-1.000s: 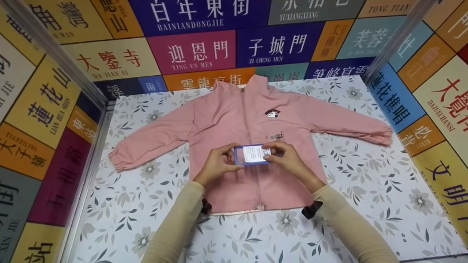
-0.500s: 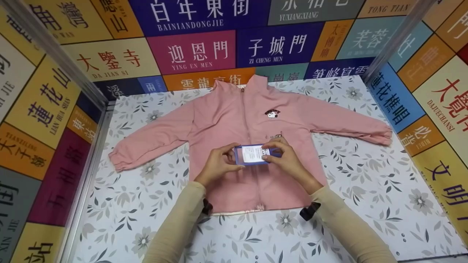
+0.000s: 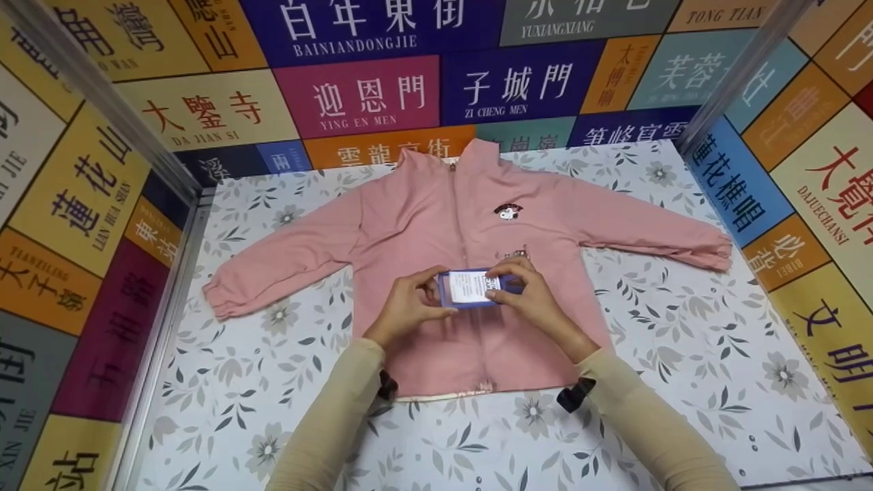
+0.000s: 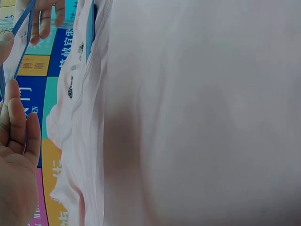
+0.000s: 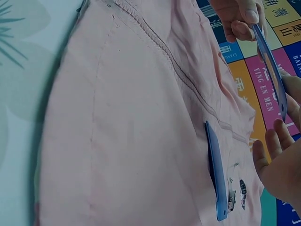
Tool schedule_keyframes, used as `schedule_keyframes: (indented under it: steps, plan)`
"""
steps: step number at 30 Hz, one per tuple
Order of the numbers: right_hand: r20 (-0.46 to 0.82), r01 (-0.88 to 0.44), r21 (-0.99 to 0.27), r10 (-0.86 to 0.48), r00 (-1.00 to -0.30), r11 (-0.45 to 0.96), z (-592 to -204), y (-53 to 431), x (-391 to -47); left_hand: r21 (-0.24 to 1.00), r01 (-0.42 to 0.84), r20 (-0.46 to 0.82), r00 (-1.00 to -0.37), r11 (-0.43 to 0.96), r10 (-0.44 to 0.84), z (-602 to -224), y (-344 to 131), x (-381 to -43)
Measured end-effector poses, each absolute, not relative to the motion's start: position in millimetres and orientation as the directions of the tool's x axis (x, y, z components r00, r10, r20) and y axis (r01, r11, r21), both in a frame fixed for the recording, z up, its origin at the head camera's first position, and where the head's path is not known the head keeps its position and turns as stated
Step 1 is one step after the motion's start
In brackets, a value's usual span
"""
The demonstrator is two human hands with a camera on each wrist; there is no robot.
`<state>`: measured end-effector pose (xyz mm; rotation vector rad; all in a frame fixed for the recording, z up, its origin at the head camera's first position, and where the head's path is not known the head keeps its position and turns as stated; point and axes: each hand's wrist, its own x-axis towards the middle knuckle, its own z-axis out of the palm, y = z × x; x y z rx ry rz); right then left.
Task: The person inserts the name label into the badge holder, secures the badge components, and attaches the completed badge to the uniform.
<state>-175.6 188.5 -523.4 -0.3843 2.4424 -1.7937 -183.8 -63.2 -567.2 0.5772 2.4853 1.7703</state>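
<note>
A blue-rimmed card holder is held up over the middle of a pink zip-up jacket. My left hand grips its left end, thumb below and fingers above. At the right end, my right hand pinches with thumb and fingers where a white card printed with text and a code lies in the frame. The right fingers cover the card's right edge. A second flat blue piece lies on the jacket beneath the right hand, mostly hidden in the head view.
The jacket lies spread with both sleeves out, collar toward the back wall. A small cartoon print marks its chest. Under it is a table with a leaf-and-flower cover. Panels of coloured signs stand behind and at both sides.
The white card has shifted slightly left within the blue-rimmed holder, and my right hand has moved a little left with it. The left hand has hardly moved; the jacket lies as before.
</note>
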Motion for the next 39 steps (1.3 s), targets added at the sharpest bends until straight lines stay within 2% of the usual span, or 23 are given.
schedule_keyframes:
  steps: [15,35,39]
  plan:
    - [0.078,-0.16,-0.939,-0.265,-0.961,0.305,-524,187,-176,0.906,0.29,0.183,-0.925,0.308,0.332,-566,-63,-184]
    - [0.076,-0.149,-0.949,-0.258,-0.963,0.277,-518,189,-176,0.912,0.282,0.179,-0.927,0.297,0.329,-566,-62,-184]
    - [0.108,-0.171,-0.954,-0.253,-0.962,0.246,-513,192,-179,0.916,0.272,0.172,-0.931,0.295,0.323,-565,-62,-184]
